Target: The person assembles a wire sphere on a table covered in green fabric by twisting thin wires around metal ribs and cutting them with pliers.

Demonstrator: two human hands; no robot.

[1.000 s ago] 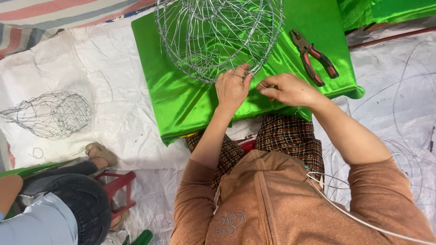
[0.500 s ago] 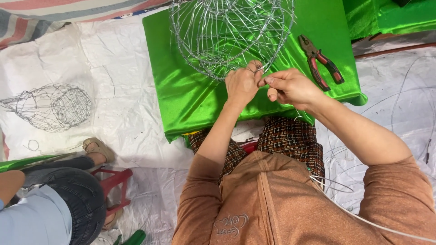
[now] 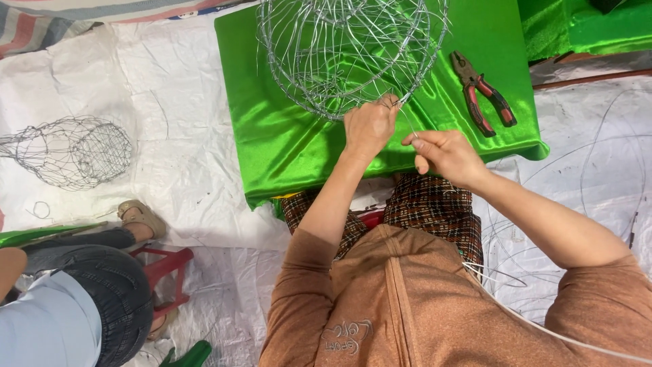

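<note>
A round frame of thin silver wire stands on a shiny green cloth in front of me. My left hand grips the frame's near rim, fingers pinched on the wire. Just to its right, my right hand is closed around a thin strand of wire that runs up to the rim. Red-handled pliers lie on the cloth beyond my right hand, untouched.
A smaller wire frame lies on the white plastic sheet at the left. Another person in jeans sits on a red stool at lower left. Loose wire loops spread over the floor at right.
My right hand has drawn back down and to the right, away from the rim, pulling the strand of wire with it. My left hand has stayed on the rim.
</note>
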